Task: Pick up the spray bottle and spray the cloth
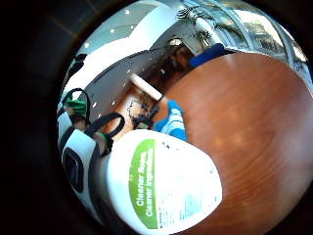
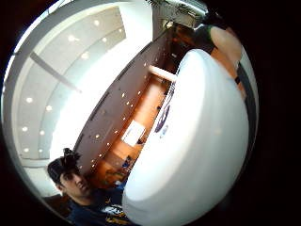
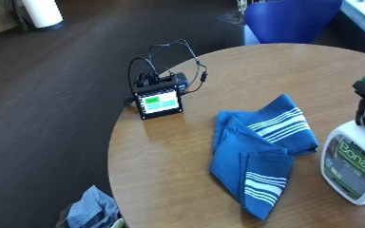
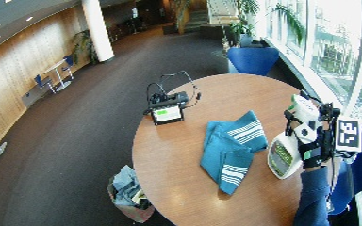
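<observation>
Grip [image 4: 311, 136] is curled round the bottle [image 4: 284, 157] neck; cloth [image 3: 262, 152] lies at nine o'clock. Expect smooth plastic, liquid weight low; hold by the neck.

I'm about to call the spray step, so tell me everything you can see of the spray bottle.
The spray bottle is white plastic with a green and dark "Bona" label on its front and a pale trigger head on top. It is upright near the round wooden table's edge, to one side of the blue striped cloth and apart from it. The gloved right hand is around its neck; whether the base has left the table is unclear.
</observation>
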